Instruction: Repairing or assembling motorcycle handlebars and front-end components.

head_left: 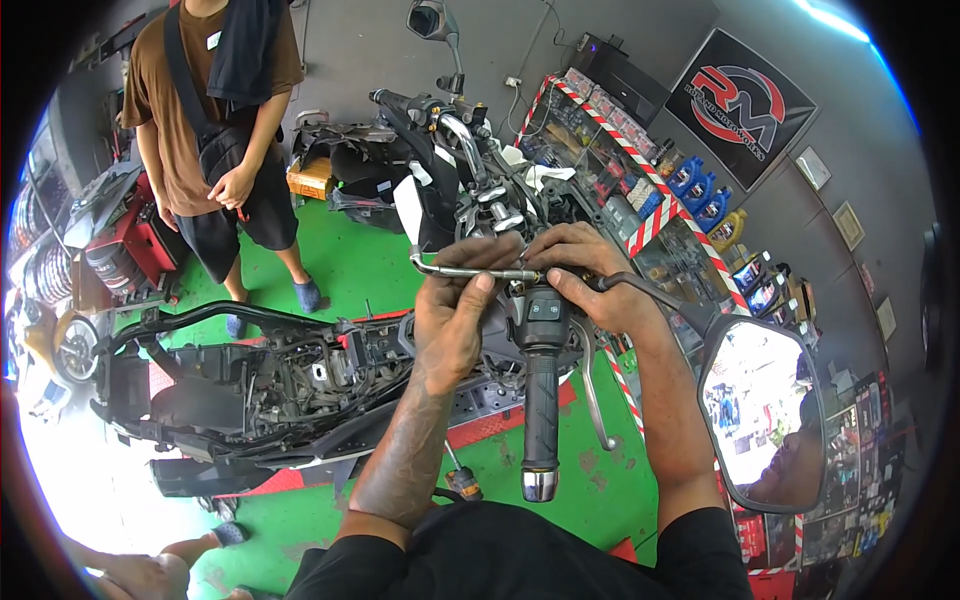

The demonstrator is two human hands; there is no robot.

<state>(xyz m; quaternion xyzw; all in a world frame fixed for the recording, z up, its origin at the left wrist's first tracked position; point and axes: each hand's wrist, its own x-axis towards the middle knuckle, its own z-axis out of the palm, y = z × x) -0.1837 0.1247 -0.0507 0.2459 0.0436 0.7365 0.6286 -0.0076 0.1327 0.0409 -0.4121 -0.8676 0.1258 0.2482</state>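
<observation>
A slim metal L-shaped wrench (508,274) lies level across the top of the handlebar. My left hand (450,322) is closed on its shaft, thumb in front and fingers behind. At the wrench's right end, my right hand (602,268) is closed with its thumb on the tip; its fingers curl over the mirror mount and partly hide it. Just below are the black switch housing (544,312) and the rubber handlebar grip (541,410). A silver lever (594,392) hangs beside the grip. From under my right hand the mirror stem (652,290) runs to a mirror (762,415).
The stripped motorcycle frame (300,385) stretches left over the green floor (350,243). A person in a brown shirt (205,90) stands at the far left; another person's leg (150,575) shows lower left. Glass display cases (600,130) with striped edges and bottles (705,195) line the right.
</observation>
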